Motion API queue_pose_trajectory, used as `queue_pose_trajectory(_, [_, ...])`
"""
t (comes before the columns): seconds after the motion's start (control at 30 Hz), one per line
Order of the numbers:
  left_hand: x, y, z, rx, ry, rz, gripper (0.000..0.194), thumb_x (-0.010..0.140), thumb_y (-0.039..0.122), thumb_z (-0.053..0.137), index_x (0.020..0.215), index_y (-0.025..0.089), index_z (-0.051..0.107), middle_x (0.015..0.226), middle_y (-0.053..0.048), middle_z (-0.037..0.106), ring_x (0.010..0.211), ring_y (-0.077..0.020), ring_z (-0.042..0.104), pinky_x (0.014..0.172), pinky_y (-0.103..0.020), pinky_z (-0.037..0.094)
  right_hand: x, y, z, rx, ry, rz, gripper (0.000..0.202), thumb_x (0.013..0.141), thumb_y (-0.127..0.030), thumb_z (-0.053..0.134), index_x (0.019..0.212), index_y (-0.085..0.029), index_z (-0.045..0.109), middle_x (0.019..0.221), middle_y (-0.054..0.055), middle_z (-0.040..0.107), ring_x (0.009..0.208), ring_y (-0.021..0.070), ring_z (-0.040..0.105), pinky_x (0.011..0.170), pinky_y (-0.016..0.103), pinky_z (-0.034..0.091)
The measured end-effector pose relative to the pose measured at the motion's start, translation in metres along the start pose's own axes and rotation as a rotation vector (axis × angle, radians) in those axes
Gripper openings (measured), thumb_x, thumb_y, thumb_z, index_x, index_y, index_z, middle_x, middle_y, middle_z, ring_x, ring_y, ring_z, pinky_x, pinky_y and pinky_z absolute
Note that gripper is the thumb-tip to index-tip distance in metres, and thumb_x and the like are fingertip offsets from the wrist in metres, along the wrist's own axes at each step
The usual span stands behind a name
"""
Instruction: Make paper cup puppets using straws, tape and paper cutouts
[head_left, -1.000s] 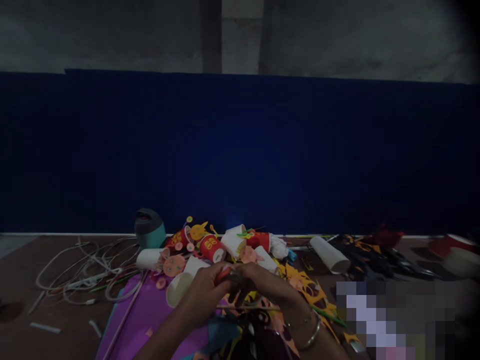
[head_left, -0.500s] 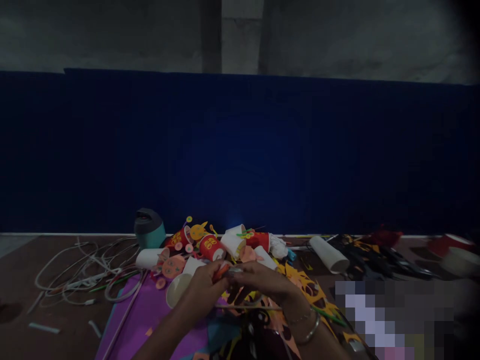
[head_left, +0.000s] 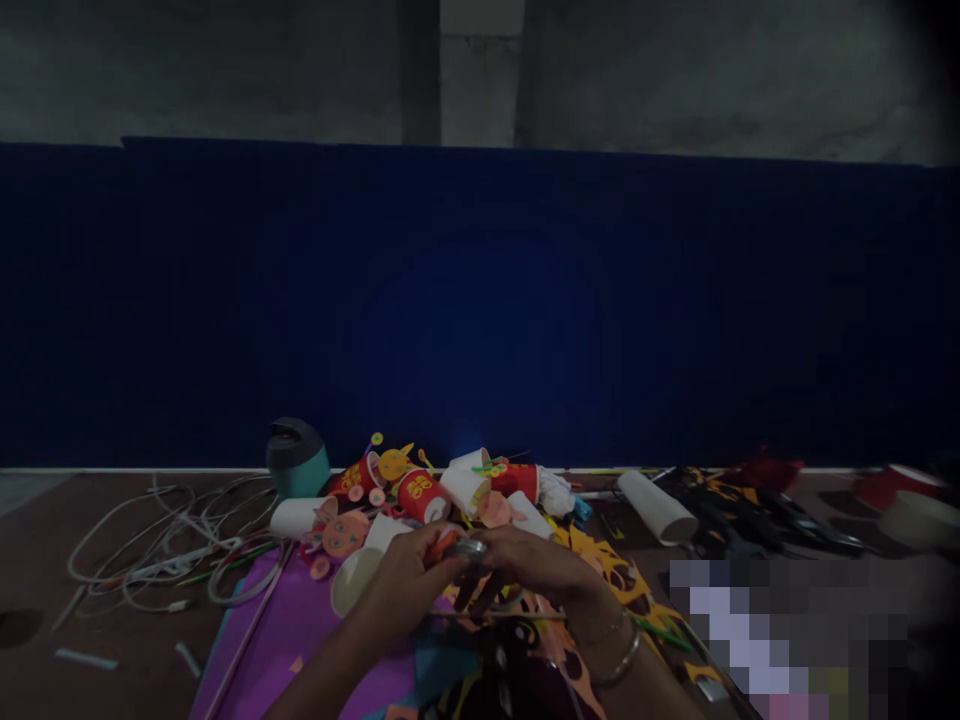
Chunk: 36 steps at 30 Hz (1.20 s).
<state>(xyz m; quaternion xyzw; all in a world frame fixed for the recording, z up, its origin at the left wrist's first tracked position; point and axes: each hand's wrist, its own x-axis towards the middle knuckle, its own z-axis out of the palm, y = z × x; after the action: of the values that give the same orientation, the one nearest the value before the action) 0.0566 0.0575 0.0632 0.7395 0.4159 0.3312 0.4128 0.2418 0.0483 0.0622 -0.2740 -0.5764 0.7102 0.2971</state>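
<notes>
My left hand [head_left: 411, 568] is closed on a small orange piece [head_left: 442, 546], held up over the cluttered table. My right hand [head_left: 525, 565] meets it from the right, its fingers bent around a small shiny silver object [head_left: 470, 548] beside the orange piece. What exactly each fingertip grips is too dark to make out. A bracelet circles the right wrist. Just left of the hands lies a white paper cup [head_left: 352, 583] on purple sheets [head_left: 300, 625]. Beyond them are red cups [head_left: 424, 495] and an orange animal face cutout [head_left: 345, 533].
Tangled white cables [head_left: 169, 540] and a teal and dark container [head_left: 298, 465] stand at the left. Yellow cut paper [head_left: 600, 555] and a white roll [head_left: 658, 508] lie at the right, near dark tools. A blue partition [head_left: 480, 300] rises behind the table.
The silver object between my hands shows more clearly now. My hands have barely moved, and the view has shifted very slightly.
</notes>
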Motion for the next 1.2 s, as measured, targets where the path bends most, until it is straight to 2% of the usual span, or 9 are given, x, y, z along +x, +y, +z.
queue_pose_trajectory(0.17, [0.001, -0.002, 0.0, -0.017, -0.02, 0.024, 0.006, 0.075, 0.019, 0.056, 0.077, 0.017, 0.062, 0.069, 0.002, 0.061, 0.067, -0.0139, 0.053, 0.061, -0.02, 0.038, 0.0, -0.011, 0.013, -0.1, 0.039, 0.0, 0.026, 0.079, -0.021, 0.044, 0.098, -0.015, 0.063, 0.093, 0.006, 0.062, 0.072, 0.0136, 0.061, 0.065, 0.028, 0.051])
queue_pose_trajectory(0.33, [0.001, -0.002, 0.0, -0.036, 0.004, 0.001, 0.011, 0.077, 0.027, 0.057, 0.076, 0.017, 0.061, 0.067, 0.003, 0.061, 0.064, -0.0133, 0.053, 0.059, -0.02, 0.039, 0.006, -0.01, 0.02, -0.173, 0.222, 0.138, 0.029, 0.081, -0.019, 0.041, 0.102, -0.015, 0.061, 0.087, 0.007, 0.064, 0.06, 0.0126, 0.061, 0.061, 0.029, 0.05])
queue_pose_trajectory(0.5, [0.003, -0.002, -0.002, -0.147, -0.007, -0.022, 0.011, 0.075, 0.024, 0.058, 0.08, 0.016, 0.063, 0.074, 0.0, 0.065, 0.071, -0.0157, 0.058, 0.065, -0.022, 0.044, -0.004, -0.011, 0.007, -0.063, 0.019, 0.01, 0.027, 0.08, -0.024, 0.052, 0.104, -0.014, 0.06, 0.089, 0.008, 0.063, 0.078, 0.0171, 0.063, 0.071, 0.031, 0.05])
queue_pose_trajectory(0.6, [0.003, 0.002, -0.003, -0.214, 0.002, -0.044, 0.022, 0.075, 0.027, 0.06, 0.093, 0.016, 0.064, 0.088, -0.004, 0.069, 0.082, -0.0188, 0.061, 0.074, -0.025, 0.046, -0.012, -0.012, -0.003, -0.141, -0.013, -0.006, 0.032, 0.079, -0.03, 0.059, 0.106, -0.014, 0.059, 0.088, 0.006, 0.062, 0.084, 0.0171, 0.062, 0.074, 0.031, 0.05])
queue_pose_trajectory(0.73, [0.0, 0.012, -0.004, -0.179, 0.127, -0.063, 0.034, 0.07, 0.028, 0.064, 0.103, 0.018, 0.061, 0.097, -0.004, 0.068, 0.086, -0.0193, 0.061, 0.075, -0.026, 0.047, -0.009, -0.01, -0.005, -0.413, 0.176, -0.013, 0.031, 0.079, -0.04, 0.06, 0.098, -0.016, 0.063, 0.084, 0.004, 0.062, 0.072, 0.014, 0.06, 0.064, 0.026, 0.049])
queue_pose_trajectory(0.87, [-0.004, 0.011, -0.002, -0.003, 0.2, -0.084, 0.027, 0.071, 0.034, 0.063, 0.092, 0.017, 0.063, 0.061, 0.004, 0.059, 0.053, -0.0123, 0.05, 0.052, -0.021, 0.04, -0.002, -0.008, 0.0, -0.788, 0.428, -0.144, 0.025, 0.074, -0.041, 0.065, 0.076, -0.016, 0.067, 0.086, 0.004, 0.06, 0.073, 0.0143, 0.055, 0.062, 0.025, 0.044])
queue_pose_trajectory(0.97, [-0.005, 0.004, 0.002, 0.089, 0.258, -0.063, 0.029, 0.071, 0.039, 0.063, 0.09, 0.018, 0.062, 0.049, 0.008, 0.047, 0.048, -0.0113, 0.043, 0.047, -0.02, 0.033, -0.001, -0.008, 0.004, -0.956, 0.485, -0.207, 0.021, 0.074, -0.039, 0.066, 0.074, -0.018, 0.068, 0.086, 0.004, 0.059, 0.078, 0.0157, 0.053, 0.063, 0.025, 0.042])
queue_pose_trajectory(1.1, [-0.006, 0.001, 0.003, 0.117, 0.256, -0.036, 0.024, 0.074, 0.038, 0.059, 0.089, 0.019, 0.062, 0.061, 0.005, 0.058, 0.057, -0.0138, 0.051, 0.055, -0.022, 0.037, -0.002, -0.007, 0.007, -1.018, 0.522, -0.21, 0.017, 0.074, -0.036, 0.066, 0.078, -0.02, 0.07, 0.09, 0.004, 0.058, 0.079, 0.0155, 0.053, 0.065, 0.025, 0.041])
queue_pose_trajectory(1.2, [-0.006, 0.004, 0.001, 0.164, 0.245, -0.01, 0.02, 0.078, 0.037, 0.054, 0.084, 0.019, 0.061, 0.062, 0.004, 0.058, 0.059, -0.0141, 0.051, 0.056, -0.022, 0.036, -0.002, -0.007, 0.009, -1.039, 0.549, -0.17, 0.019, 0.074, -0.038, 0.067, 0.077, -0.02, 0.07, 0.091, 0.004, 0.058, 0.075, 0.0145, 0.053, 0.064, 0.025, 0.04])
